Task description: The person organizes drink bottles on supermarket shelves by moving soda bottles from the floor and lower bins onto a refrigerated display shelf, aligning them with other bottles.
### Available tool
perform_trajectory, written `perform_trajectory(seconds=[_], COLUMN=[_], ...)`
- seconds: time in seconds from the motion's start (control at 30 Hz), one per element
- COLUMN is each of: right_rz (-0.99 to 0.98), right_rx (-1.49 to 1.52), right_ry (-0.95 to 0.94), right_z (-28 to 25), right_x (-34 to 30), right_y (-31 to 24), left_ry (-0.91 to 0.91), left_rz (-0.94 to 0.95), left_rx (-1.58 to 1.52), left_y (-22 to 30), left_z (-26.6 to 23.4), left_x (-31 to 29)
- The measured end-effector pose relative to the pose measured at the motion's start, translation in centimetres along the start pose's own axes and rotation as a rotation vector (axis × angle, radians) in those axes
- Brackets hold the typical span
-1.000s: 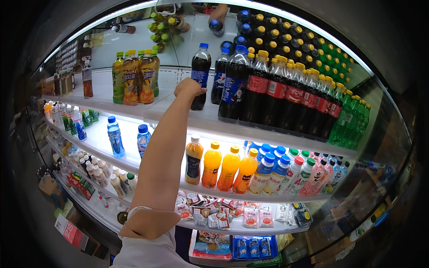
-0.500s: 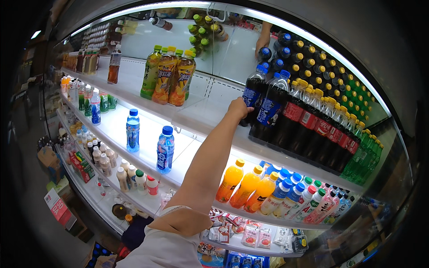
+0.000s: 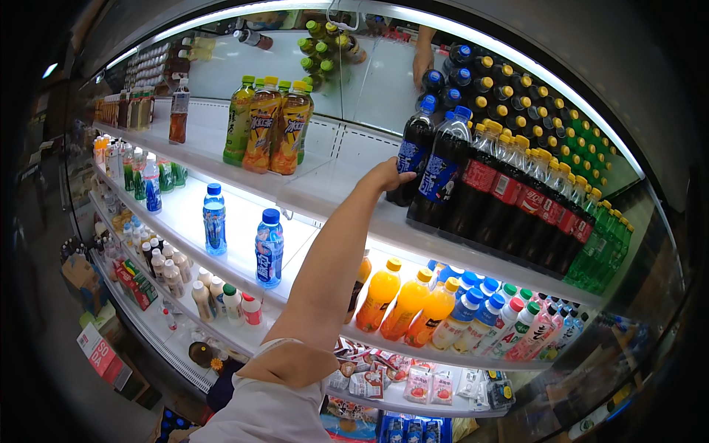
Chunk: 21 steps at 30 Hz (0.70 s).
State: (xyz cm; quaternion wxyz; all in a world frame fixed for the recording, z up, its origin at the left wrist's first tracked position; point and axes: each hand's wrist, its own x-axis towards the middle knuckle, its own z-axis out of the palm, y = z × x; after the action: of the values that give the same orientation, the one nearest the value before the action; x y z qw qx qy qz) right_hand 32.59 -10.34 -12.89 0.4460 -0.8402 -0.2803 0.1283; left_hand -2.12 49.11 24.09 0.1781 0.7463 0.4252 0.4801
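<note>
My left hand (image 3: 387, 176) reaches up to the upper shelf, its arm crossing the middle of the view. Its fingers are closed round the left side of a cola bottle (image 3: 415, 151) with a blue label and blue cap, the thumb lying across the front. The bottle stands upright at the left end of a packed block. Right beside it is a matching blue-capped bottle (image 3: 444, 166). Farther right come red-labelled cola bottles (image 3: 509, 188) with yellow caps, then green bottles (image 3: 602, 247). My right hand is out of view.
Tea bottles (image 3: 266, 125) stand left on the same shelf. Below are blue-labelled bottles (image 3: 269, 247) and orange juice bottles (image 3: 380, 295). The mirrored back panel (image 3: 377, 70) reflects bottles and a hand. A person's head (image 3: 199, 353) shows low at the left, near a red-and-white carton (image 3: 103, 356).
The view has shifted slightly, so the shelves sit a little farther left. My left hand stays on the same cola bottle. Part of another bottle now shows beside my forearm.
</note>
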Motion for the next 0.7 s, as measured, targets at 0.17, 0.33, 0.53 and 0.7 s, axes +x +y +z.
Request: perform_trajectory(seconds=[0.17,0.33,0.53,0.7], right_rz=[-0.063,-0.190,-0.419,-0.513], right_rx=[0.044,0.064,0.073,0.162], right_ry=[-0.096,-0.135,-0.264,-0.400], right_z=[0.3,1.0,3.6,5.0], right_x=[0.9,2.8,2.1,0.2], right_y=[-0.4,0.8,-5.7,-13.1], left_ry=[0.106,0.568,-0.533,-0.592], left_rz=[-0.045,0.365,0.242,0.151], left_rx=[0.063,0.069,-0.566,-0.619], left_y=[-2.5,6.7,8.6,10.6], left_z=[-0.8,0.4,8.4,14.6], left_x=[1.3,-10.1,-37.1,-49.7])
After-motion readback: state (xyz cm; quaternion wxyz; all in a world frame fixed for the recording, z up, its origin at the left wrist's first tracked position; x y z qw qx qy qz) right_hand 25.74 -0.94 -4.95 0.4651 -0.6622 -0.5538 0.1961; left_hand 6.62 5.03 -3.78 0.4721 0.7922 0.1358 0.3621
